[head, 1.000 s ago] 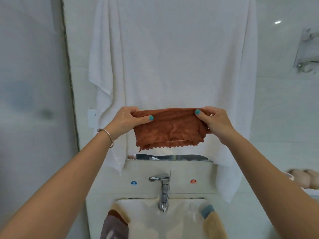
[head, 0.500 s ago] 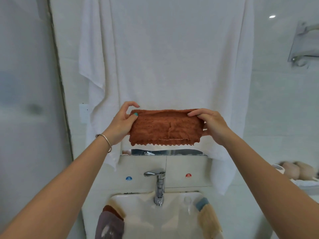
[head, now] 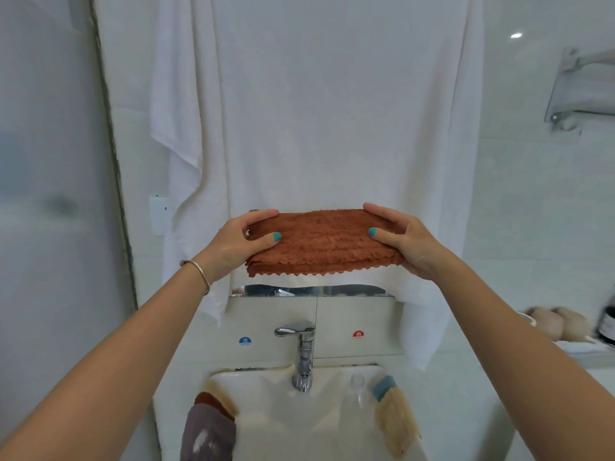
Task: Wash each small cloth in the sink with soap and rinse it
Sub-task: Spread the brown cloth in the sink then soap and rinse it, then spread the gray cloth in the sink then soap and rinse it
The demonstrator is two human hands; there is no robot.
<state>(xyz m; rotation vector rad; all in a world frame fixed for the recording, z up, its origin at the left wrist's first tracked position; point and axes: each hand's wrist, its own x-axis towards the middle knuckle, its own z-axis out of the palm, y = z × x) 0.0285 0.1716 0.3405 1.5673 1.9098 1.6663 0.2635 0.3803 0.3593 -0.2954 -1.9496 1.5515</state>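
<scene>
A rust-brown small cloth with a zigzag edge is folded into a narrow band and held up in the air above the sink. My left hand pinches its left end, thumb in front and fingers over the top. My right hand pinches its right end the same way. Several small cloths hang over the sink's rim: a grey and brown pile on the left, a beige and blue one on the right. The chrome tap stands behind the basin, with no water visibly running.
A large white towel hangs on the wall straight behind the cloth. A frosted glass panel closes off the left. At the right are a metal rack and a shelf with beige rolled items and a dark bottle.
The cloth has gone from hanging loosely open to folded into a flat, narrower band. Both hands have shifted their grips on its ends and tilted it more level.
</scene>
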